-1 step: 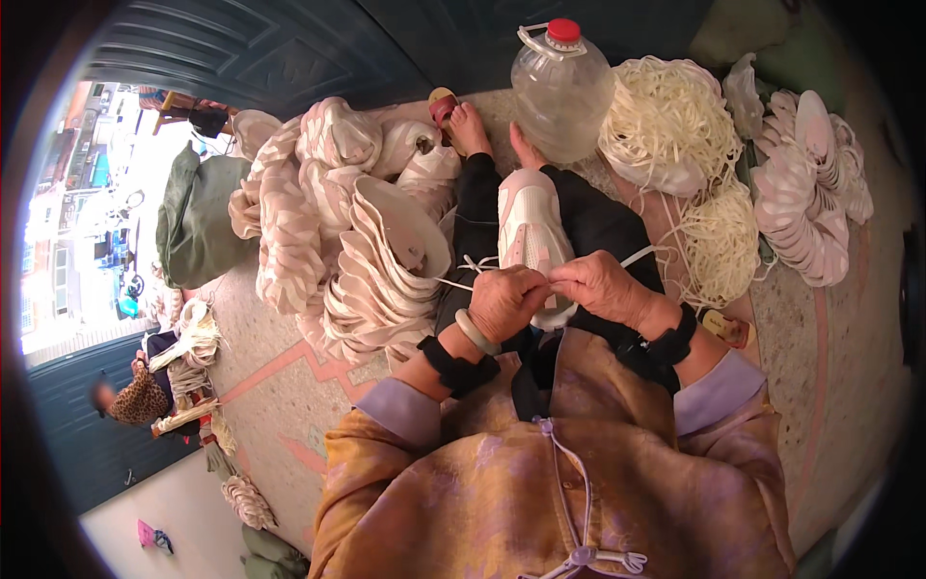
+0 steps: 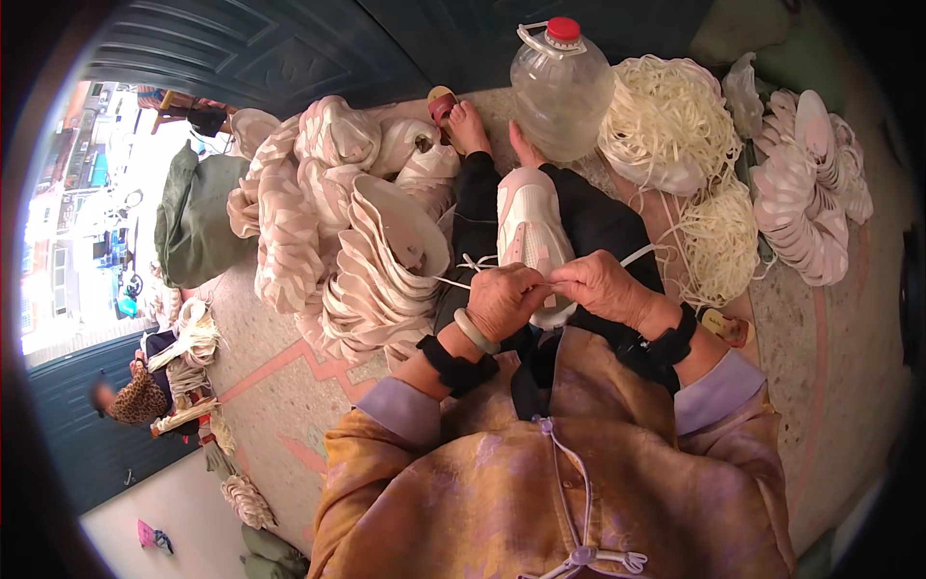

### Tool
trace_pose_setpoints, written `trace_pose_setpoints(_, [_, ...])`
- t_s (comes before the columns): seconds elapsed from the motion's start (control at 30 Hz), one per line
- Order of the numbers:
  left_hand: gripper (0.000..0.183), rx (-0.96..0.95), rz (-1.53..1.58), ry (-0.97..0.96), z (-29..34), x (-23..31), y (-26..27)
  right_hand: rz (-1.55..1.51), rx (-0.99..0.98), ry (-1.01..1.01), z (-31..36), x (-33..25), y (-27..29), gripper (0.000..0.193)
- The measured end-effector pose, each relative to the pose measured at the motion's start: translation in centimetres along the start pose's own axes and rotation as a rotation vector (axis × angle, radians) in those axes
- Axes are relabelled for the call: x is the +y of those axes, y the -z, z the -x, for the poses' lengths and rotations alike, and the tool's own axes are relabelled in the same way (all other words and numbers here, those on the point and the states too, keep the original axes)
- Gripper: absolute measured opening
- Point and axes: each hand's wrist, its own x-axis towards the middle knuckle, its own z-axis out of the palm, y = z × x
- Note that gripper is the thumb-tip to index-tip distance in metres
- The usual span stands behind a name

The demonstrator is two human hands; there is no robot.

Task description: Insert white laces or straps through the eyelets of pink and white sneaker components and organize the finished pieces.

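A white and pink shoe [image 2: 531, 217] is propped between my knees, its toe pointing away from me. Over its near end, my left hand [image 2: 503, 294] and my right hand [image 2: 603, 287] almost meet, fingers closed in a pinch. Both grip a white shoelace [image 2: 637, 256]; one end sticks out beyond the right hand, another to the left of the left hand. The fingers hide how the lace crosses between them. By the left knee, a bit of white lace [image 2: 476, 262] shows next to the shoe.
Piled pink-and-white shoe uppers [image 2: 381, 275] crowd my left, beside a green sack [image 2: 198, 217]. Ahead stands a clear jug [image 2: 559, 92] with a red cap. On the right lie heaped cream laces [image 2: 670, 121] and more stacked uppers [image 2: 801, 217]. Another person [image 2: 140, 398] sits far left.
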Motion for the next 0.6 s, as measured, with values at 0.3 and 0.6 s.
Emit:
trace_pose_setpoints(0.3, [0.035, -0.091, -0.362, 0.332, 0.3, -1.9, -1.1, 0.271, 0.246, -0.127, 0.3, 1.4, -1.7, 0.006])
trace_pose_setpoints(0.6, [0.028, -0.152, -0.286, 0.447, 1.1, -4.0, -2.6, 0.23, 0.243, -0.165, 0.1, 1.9, -1.7, 0.008])
